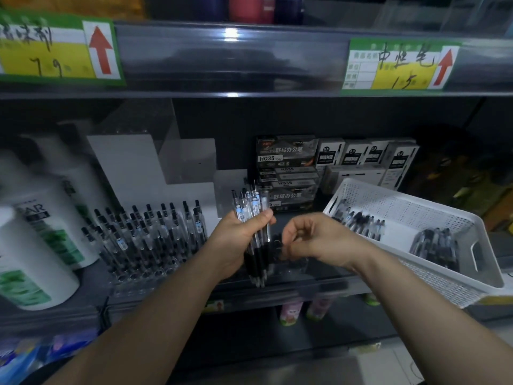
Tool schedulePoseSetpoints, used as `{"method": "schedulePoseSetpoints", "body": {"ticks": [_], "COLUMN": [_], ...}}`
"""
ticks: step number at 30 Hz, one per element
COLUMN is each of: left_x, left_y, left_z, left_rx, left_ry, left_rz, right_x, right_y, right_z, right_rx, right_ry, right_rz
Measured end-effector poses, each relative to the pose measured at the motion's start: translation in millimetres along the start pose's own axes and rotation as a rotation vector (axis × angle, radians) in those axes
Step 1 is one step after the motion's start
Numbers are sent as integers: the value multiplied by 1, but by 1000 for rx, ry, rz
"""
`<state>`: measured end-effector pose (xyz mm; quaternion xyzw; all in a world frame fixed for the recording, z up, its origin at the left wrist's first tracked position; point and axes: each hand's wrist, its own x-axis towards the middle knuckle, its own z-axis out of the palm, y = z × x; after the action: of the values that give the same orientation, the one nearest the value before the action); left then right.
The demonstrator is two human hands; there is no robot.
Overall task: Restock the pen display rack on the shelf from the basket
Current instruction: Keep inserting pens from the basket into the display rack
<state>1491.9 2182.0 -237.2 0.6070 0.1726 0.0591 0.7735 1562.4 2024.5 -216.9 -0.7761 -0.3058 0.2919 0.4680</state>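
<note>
Both hands meet in front of the middle shelf in the head view. The left hand is wrapped round a bundle of pens, held nearly upright with the clicker ends up and the black rubber grips below the fist. The right hand is just beside the bundle's lower end with its fingers curled inward; whether it pinches a pen cannot be told, since that spot is dark and blurred. The pens have clear, slim plastic barrels with black tops and small printed labels. To the left stands the pen display rack, a clear plastic stepped stand on the shelf, its rows filled with matching pens leaning back. To the right, a white plastic basket with perforated walls and a cut-out handle sits tilted on the shelf edge, holding two loose clusters of pens. Behind the hands is a stack of dark boxes printed "HQ35", and beside them white boxes marked "0.5". White bottles with green labels stand at far left. On the rail above, a price tag reads "7.9" and another tag "1.5", each with a red arrow.
</note>
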Motion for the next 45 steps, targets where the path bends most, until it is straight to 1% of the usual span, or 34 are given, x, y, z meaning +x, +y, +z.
{"method": "schedulePoseSetpoints", "body": {"ticks": [2, 4, 6, 11, 18, 22, 27, 28, 31, 32, 34, 36, 39, 42, 45], "left_x": [-4, -8, -12, -16, -19, -19, -19, -20, -19, -18, -17, -16, -15, -15, -15], "left_y": [1, 0, -1, -5, -3, -1, 1, 1, 3, 4, 6, 7, 8, 9, 9], "left_z": [1, 3, 4, 6, 5, 6, 6, 6, 5, 5, 3, 1, 0, 0, 1], "left_rx": [43, 16, -1, 50, -25, -36, -52, -69, -128, -144, -177, -191, -190, -144, -86], "left_ry": [-68, -181, -263, -362, -421, -411, -387, -380, -325, -305, -273, -241, -223, -234, -238], "left_rz": [13, 3, -6, 1, -17, -36, -54, -60, -81, -86, -99, -120, -118, -92, -87], "right_x": [2, 6, 7, 6, 9, 10, 8, 8, 12, 14, 14, 13, 11, 9, 8], "right_y": [-1, -2, -3, -7, -5, -6, -6, -6, -6, -5, -5, -5, -4, -6, -8], "right_z": [-3, -3, -2, 4, 2, 2, 2, 1, -3, -4, -6, -6, -4, 0, 2], "right_rx": [54, 135, 220, 413, 499, 509, 455, 445, 430, 417, 392, 385, 383, 384, 316], "right_ry": [53, 96, 77, -58, -103, -110, -99, -62, 135, 179, 211, 192, 118, 70, 42], "right_rz": [-25, -57, -63, -70, -47, -54, -48, -51, -62, -71, -79, -81, -84, -73, -83]}}
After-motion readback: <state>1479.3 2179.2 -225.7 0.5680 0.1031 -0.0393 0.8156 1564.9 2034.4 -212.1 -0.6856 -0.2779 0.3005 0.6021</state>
